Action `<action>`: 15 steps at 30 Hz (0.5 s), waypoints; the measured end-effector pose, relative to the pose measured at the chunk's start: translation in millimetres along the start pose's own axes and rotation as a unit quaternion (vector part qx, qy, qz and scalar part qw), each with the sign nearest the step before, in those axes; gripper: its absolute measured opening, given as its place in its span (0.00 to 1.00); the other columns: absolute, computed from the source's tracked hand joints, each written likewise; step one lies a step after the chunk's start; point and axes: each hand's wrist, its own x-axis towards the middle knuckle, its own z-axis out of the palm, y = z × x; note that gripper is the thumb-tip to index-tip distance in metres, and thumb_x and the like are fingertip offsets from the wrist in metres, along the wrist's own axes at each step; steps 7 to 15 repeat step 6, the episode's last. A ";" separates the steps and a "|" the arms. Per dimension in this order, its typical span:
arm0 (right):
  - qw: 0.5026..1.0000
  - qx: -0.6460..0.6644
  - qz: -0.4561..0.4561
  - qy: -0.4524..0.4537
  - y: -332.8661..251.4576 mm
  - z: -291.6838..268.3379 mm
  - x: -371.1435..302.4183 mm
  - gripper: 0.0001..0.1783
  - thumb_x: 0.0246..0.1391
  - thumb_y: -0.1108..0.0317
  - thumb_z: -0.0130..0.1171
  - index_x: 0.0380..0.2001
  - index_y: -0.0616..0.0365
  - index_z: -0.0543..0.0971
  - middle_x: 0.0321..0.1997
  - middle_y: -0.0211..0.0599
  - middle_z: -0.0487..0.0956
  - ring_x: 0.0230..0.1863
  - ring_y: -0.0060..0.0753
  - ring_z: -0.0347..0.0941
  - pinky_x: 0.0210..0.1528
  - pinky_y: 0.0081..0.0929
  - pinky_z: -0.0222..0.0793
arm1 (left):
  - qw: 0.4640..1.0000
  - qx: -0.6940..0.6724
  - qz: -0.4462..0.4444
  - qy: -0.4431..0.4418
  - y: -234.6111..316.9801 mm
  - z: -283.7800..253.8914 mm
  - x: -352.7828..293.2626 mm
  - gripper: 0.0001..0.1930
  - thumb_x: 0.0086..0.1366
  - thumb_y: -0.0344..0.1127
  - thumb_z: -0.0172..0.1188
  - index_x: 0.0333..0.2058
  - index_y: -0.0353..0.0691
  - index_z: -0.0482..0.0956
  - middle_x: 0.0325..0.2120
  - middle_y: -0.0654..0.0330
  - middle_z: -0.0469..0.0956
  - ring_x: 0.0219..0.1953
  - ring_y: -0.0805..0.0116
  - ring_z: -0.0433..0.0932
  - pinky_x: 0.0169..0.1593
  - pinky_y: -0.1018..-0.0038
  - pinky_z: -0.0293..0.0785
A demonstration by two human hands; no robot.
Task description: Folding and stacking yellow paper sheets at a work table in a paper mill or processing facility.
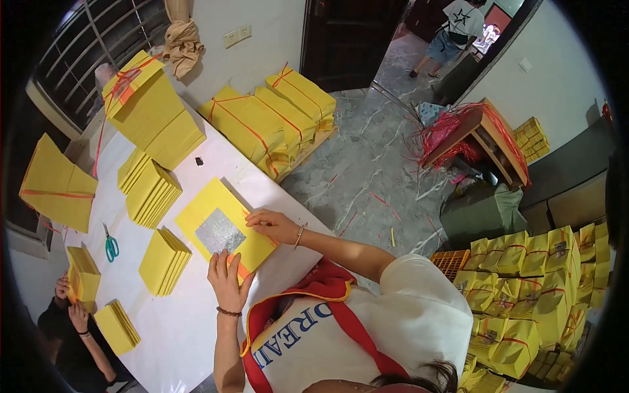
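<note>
A: Head view, what are the hands doing?

B: Both are on the square yellow paper sheet with a silver foil patch (219, 229), which lies on the white table (196, 327) just in front of the person. The left hand (229, 278) lies flat and released, fingers pressing the sheet's near edge. The right hand (272, 226) rests on the right edge with fingers bent; I can't tell whether it pinches the paper.

A: How much looks done?

B: Quite a lot, I'd judge. Loose fanned stacks of yellow paper (154, 193) sit to the left, and big bundles tied with red string (255, 124) are piled at the far end. The sheet under the hands lies flat, with no string round it.

A: Anything else close by?

B: Teal-handled scissors (111, 247) at the left, untouched, and another person's hands (72, 301) holding a small yellow stack (84, 278) at the near left.
</note>
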 end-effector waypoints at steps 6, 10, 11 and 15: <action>1.000 0.009 0.003 0.005 2.3 -0.8 -2.8 0.10 0.55 0.69 0.51 0.38 0.59 0.77 0.48 0.35 0.71 0.54 0.28 0.63 0.55 0.23 0.59 | 1.000 0.003 0.002 0.000 -1.8 3.2 0.6 0.27 0.51 0.46 0.60 0.48 0.42 0.69 0.54 0.51 0.61 0.57 0.47 0.54 0.56 0.55 0.51; 1.000 0.009 0.003 0.005 2.3 -0.8 -2.8 0.10 0.55 0.69 0.51 0.38 0.59 0.77 0.48 0.35 0.71 0.54 0.28 0.63 0.55 0.23 0.59 | 1.000 0.003 0.002 0.000 -1.8 3.2 0.6 0.27 0.51 0.46 0.60 0.48 0.42 0.69 0.54 0.51 0.61 0.57 0.47 0.54 0.56 0.55 0.51; 1.000 0.009 0.003 0.005 2.3 -0.8 -2.8 0.10 0.55 0.69 0.51 0.38 0.59 0.77 0.48 0.35 0.71 0.54 0.28 0.63 0.55 0.23 0.59 | 1.000 0.003 0.002 0.000 -1.8 3.2 0.6 0.27 0.51 0.46 0.60 0.48 0.42 0.69 0.54 0.51 0.61 0.57 0.47 0.54 0.56 0.55 0.51; 1.000 0.009 0.003 0.005 2.3 -0.8 -2.8 0.10 0.55 0.69 0.51 0.38 0.59 0.77 0.48 0.35 0.71 0.54 0.28 0.63 0.55 0.23 0.59 | 1.000 0.003 0.002 0.000 -1.8 3.2 0.6 0.27 0.51 0.46 0.60 0.48 0.42 0.69 0.54 0.51 0.61 0.57 0.47 0.54 0.56 0.55 0.51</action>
